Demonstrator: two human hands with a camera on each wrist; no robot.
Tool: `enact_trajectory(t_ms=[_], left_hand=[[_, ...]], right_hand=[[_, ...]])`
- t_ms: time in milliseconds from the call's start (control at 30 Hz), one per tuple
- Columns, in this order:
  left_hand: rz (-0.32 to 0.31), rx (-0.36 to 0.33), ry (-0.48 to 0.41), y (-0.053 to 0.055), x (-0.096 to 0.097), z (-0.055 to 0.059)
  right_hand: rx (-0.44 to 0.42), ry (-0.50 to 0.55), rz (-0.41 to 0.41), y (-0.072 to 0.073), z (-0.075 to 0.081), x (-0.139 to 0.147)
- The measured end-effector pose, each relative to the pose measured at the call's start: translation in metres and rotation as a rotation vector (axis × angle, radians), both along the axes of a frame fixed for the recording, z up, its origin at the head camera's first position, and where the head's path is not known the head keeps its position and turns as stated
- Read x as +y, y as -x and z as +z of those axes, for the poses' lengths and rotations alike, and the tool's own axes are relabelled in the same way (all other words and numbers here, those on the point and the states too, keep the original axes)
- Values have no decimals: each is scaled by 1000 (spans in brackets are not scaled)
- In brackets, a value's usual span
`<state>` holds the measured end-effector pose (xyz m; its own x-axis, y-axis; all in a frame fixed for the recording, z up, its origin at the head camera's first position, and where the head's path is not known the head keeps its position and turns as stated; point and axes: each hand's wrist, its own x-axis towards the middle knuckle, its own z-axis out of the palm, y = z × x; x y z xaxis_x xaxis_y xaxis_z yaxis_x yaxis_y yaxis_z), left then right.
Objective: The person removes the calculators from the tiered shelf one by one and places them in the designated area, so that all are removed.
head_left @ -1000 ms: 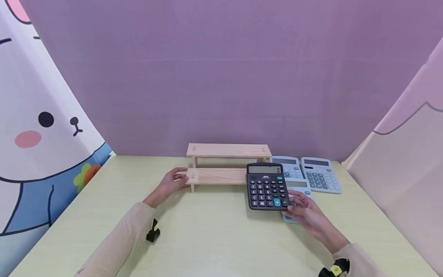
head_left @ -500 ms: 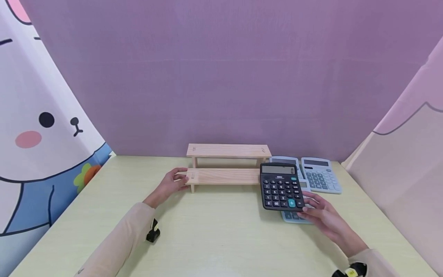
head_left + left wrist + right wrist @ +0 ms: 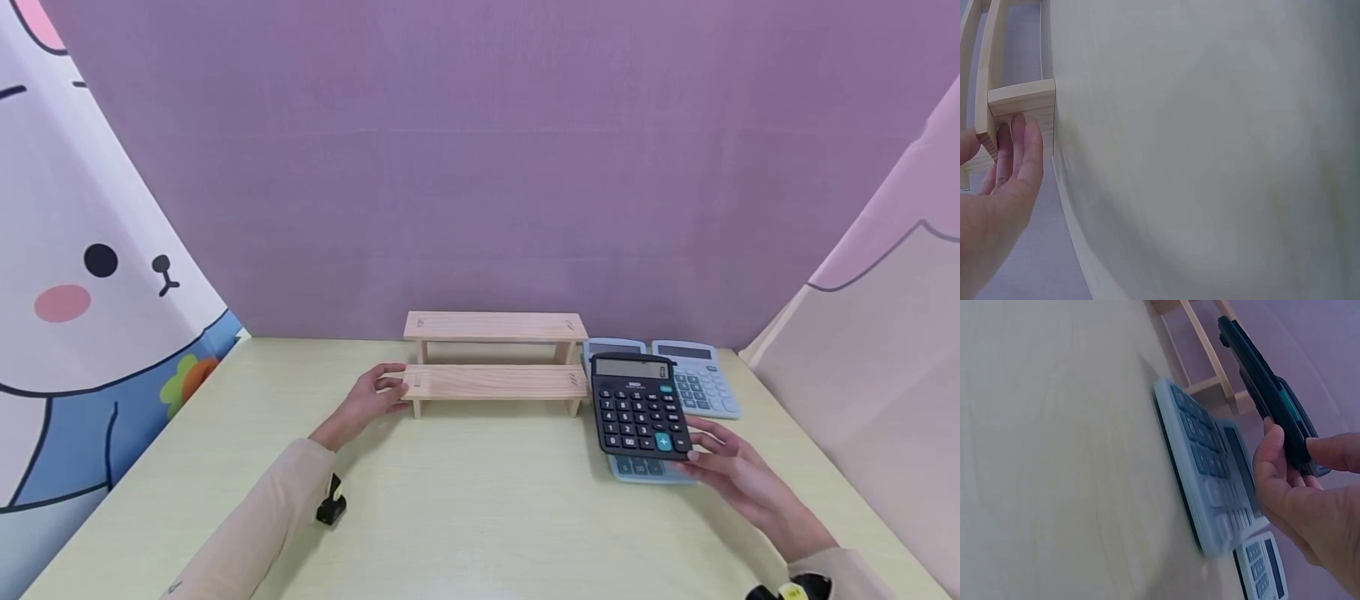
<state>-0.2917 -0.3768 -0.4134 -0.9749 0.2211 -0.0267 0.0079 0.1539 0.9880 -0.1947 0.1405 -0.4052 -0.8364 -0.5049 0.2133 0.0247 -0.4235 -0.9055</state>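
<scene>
A black calculator [image 3: 637,408] with a turquoise plus key is pinched at its lower right corner by my right hand [image 3: 738,475]. In the right wrist view, the thumb presses one face of the black calculator [image 3: 1266,387] and fingers support the other. It hovers over a light blue calculator [image 3: 648,472], mostly hiding it in the head view. My left hand [image 3: 367,400] grips the left end of the lower shelf of a two-tier wooden rack [image 3: 491,382]. In the left wrist view its fingers curl under the shelf, beside the rack's leg [image 3: 1022,94].
Two more light blue calculators lie behind on the table: one at the right [image 3: 708,392], the other partly hidden beside the rack [image 3: 615,343]. A purple backdrop [image 3: 480,183] rises behind the table, with printed cloth panels [image 3: 97,350] on both sides.
My right hand has carried the black calculator rightward, off the lower shelf's right end and over the light blue calculators. The left hand and rack have stayed put.
</scene>
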Motion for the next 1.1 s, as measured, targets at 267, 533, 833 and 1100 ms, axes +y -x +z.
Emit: enact_trajectory(t_ms=[267,533,833,1100], left_hand=[[8,-11,4,-1,0,2],[1,-8,4,0,-1,0],[-1,-2,-12,1,-1,-2],[-7,-1,-27,1,-1,-2]], right_hand=[[2,41,55,0,-3,22],[-10,74,134,1,-8,45],[18,71,166,-1,-13,66],[10,120,223,-2,-13,83]])
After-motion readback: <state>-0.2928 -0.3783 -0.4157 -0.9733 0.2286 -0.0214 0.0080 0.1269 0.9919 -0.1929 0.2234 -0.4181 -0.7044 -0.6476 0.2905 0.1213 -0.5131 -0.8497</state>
